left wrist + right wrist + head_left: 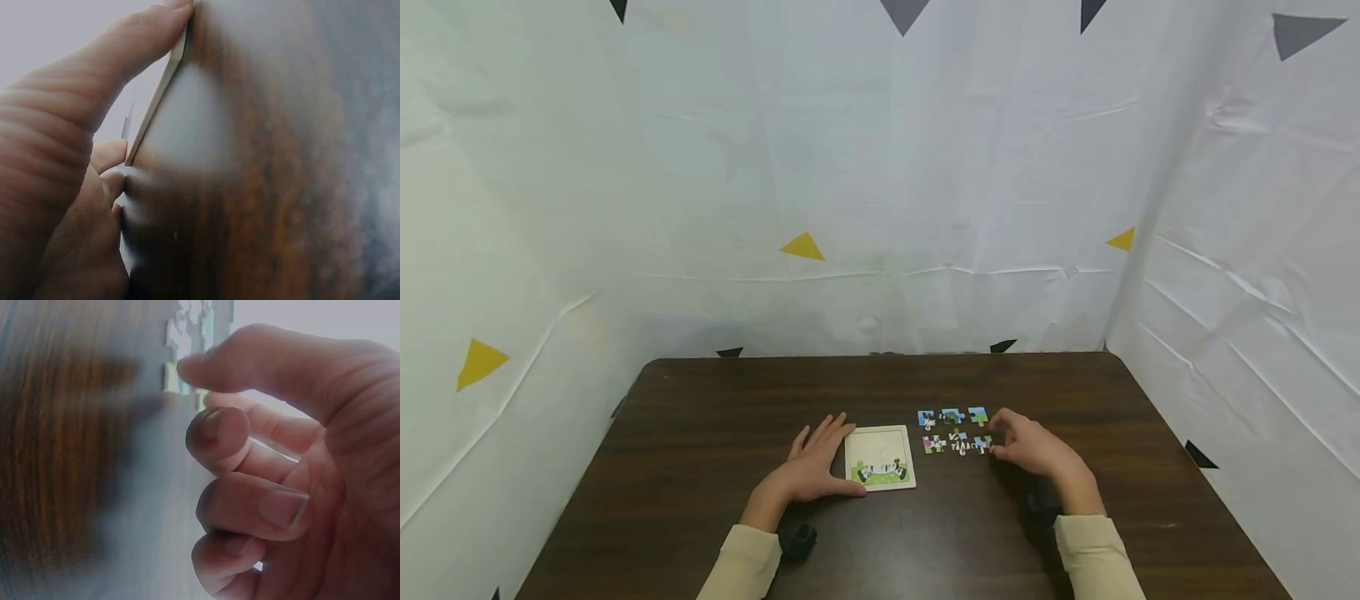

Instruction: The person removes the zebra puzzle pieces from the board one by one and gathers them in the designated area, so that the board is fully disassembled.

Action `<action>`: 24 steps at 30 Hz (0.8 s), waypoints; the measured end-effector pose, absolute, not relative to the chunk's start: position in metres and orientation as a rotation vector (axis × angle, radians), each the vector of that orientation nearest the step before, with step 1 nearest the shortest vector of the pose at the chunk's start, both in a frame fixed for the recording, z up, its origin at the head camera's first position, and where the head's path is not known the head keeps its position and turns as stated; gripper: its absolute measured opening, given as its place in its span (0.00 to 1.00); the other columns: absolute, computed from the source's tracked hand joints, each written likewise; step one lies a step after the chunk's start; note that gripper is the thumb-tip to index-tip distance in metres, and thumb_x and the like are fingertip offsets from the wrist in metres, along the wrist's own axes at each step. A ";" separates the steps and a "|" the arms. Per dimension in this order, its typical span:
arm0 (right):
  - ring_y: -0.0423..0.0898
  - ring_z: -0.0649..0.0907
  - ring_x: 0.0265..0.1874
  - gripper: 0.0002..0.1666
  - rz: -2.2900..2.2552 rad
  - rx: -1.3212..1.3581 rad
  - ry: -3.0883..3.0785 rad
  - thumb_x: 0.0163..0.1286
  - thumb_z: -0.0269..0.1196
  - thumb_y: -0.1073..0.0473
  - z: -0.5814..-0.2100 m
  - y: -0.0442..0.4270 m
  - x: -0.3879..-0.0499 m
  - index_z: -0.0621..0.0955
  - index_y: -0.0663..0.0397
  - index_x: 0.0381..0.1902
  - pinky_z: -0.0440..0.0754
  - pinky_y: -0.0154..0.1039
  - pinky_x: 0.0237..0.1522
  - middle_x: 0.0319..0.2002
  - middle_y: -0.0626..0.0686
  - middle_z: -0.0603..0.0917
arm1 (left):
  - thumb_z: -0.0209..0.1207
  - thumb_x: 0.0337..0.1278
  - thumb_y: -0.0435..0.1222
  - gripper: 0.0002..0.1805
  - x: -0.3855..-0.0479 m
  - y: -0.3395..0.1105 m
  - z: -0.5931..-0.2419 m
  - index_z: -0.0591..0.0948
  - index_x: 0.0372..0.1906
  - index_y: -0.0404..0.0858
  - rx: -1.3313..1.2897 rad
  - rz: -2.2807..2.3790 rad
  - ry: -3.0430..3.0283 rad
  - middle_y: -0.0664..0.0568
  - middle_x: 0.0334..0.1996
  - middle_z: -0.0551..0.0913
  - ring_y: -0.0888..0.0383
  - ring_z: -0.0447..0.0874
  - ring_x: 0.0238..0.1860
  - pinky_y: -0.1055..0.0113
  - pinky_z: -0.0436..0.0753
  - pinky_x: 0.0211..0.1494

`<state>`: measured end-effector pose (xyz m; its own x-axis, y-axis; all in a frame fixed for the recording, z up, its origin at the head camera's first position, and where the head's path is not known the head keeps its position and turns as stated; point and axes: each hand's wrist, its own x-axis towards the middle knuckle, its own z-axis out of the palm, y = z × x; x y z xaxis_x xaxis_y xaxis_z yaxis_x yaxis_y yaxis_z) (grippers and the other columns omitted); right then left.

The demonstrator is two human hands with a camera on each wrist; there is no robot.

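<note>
A square wooden puzzle board (880, 440) lies on the table, its lower part filled with green and black-and-white picture pieces. My left hand (811, 471) holds its left side, with the thumb at the near edge and the index finger at the far left corner. The left wrist view shows the thumb (134, 44) against the board's edge (156, 103). My right hand (1033, 446) is beside the loose jigsaw pieces (958, 442), nearest the lower right piece (982, 444). Thumb and index finger stand apart there; contact is unclear.
Several loose pieces lie in two rows right of the board, including a blue-topped piece (978, 415) at the far right. The dark wooden table (737, 400) has a white curtain (880, 167) behind it and at both sides.
</note>
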<state>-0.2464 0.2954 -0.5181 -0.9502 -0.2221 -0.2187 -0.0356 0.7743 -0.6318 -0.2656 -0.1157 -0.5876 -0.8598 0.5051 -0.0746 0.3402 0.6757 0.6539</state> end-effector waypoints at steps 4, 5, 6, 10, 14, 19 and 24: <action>0.46 0.72 0.21 0.20 -0.978 -0.206 2.649 0.76 0.68 0.63 -0.523 0.298 -0.247 0.78 0.61 0.62 0.71 0.42 0.27 0.25 0.52 0.76 | 0.75 0.46 0.70 0.68 -0.264 -0.116 -0.587 0.59 0.87 0.45 0.686 0.953 2.646 0.47 0.90 0.48 0.42 0.40 0.90 0.32 0.35 0.86; 0.46 0.72 0.21 0.20 -0.983 -0.210 2.642 0.76 0.68 0.63 -0.524 0.299 -0.248 0.78 0.60 0.62 0.71 0.42 0.27 0.25 0.52 0.76 | 0.75 0.46 0.70 0.67 -0.263 -0.116 -0.586 0.59 0.87 0.44 0.689 0.954 2.645 0.47 0.90 0.48 0.42 0.40 0.90 0.32 0.35 0.86; 0.46 0.72 0.21 0.20 -0.987 -0.212 2.639 0.76 0.67 0.63 -0.525 0.299 -0.248 0.78 0.60 0.62 0.71 0.42 0.27 0.25 0.52 0.75 | 0.74 0.46 0.71 0.67 -0.263 -0.116 -0.584 0.59 0.87 0.44 0.695 0.964 2.644 0.46 0.90 0.48 0.41 0.40 0.90 0.31 0.35 0.85; 0.46 0.72 0.21 0.19 -0.990 -0.227 2.647 0.76 0.67 0.63 -0.528 0.303 -0.250 0.78 0.59 0.61 0.70 0.42 0.28 0.25 0.52 0.75 | 0.74 0.48 0.70 0.67 -0.260 -0.115 -0.579 0.59 0.86 0.42 0.702 0.974 2.630 0.43 0.89 0.49 0.37 0.41 0.89 0.29 0.35 0.84; 0.46 0.72 0.21 0.17 -0.992 -0.227 2.660 0.76 0.67 0.63 -0.532 0.307 -0.251 0.78 0.59 0.60 0.71 0.42 0.28 0.25 0.51 0.74 | 0.76 0.48 0.67 0.66 -0.259 -0.114 -0.578 0.60 0.86 0.42 0.681 0.966 2.622 0.43 0.89 0.49 0.38 0.41 0.89 0.30 0.35 0.85; 0.46 0.72 0.22 0.18 -1.014 -0.239 2.667 0.76 0.66 0.64 -0.535 0.309 -0.252 0.77 0.60 0.60 0.71 0.43 0.28 0.25 0.51 0.74 | 0.76 0.48 0.67 0.66 -0.260 -0.114 -0.580 0.60 0.87 0.43 0.665 0.947 2.633 0.45 0.89 0.49 0.40 0.41 0.90 0.31 0.36 0.86; 0.46 0.73 0.22 0.18 -1.033 -0.237 2.670 0.76 0.66 0.63 -0.534 0.309 -0.253 0.78 0.60 0.60 0.71 0.42 0.27 0.25 0.51 0.75 | 0.76 0.50 0.66 0.65 -0.257 -0.114 -0.572 0.60 0.86 0.40 0.687 0.933 2.642 0.41 0.89 0.50 0.37 0.43 0.89 0.29 0.38 0.85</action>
<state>-0.2529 0.3086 -0.5338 -0.9506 -0.2462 -0.1891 -0.0548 0.7328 -0.6783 -0.2567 -0.1140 -0.5716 -0.8557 0.5111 -0.0811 0.3468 0.6827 0.6432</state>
